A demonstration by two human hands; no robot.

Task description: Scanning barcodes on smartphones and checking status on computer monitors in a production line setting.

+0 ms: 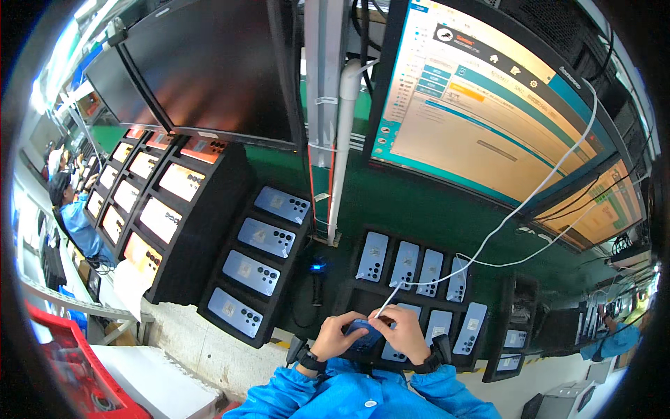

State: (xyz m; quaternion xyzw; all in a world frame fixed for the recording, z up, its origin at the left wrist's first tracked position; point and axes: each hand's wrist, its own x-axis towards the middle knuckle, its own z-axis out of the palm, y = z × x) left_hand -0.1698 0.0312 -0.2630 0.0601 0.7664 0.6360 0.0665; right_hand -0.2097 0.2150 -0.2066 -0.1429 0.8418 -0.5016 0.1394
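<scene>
Close to my body, a blue smartphone [364, 337] is held in my left hand [335, 338], fingers wrapped round its edge. My right hand [403, 332] pinches the end of a white cable [387, 302] against the phone's upper edge. My fingers hide whether the plug sits inside the port. Just beyond and beneath my hands lies a black foam tray [349, 299], with blue phones [405, 264] lying back side up in its slots. From my right hand the cable runs up to the right, across a large lit monitor [453, 105].
Left of my hands stands a black tray of blue phones [259, 237]. Farther left, a stepped black rack [202, 223] carries orange and pale phones under a dark monitor [216, 70]. A pole [345, 140] rises mid-bench. A red crate [77, 370] is lower left; other people work at both sides.
</scene>
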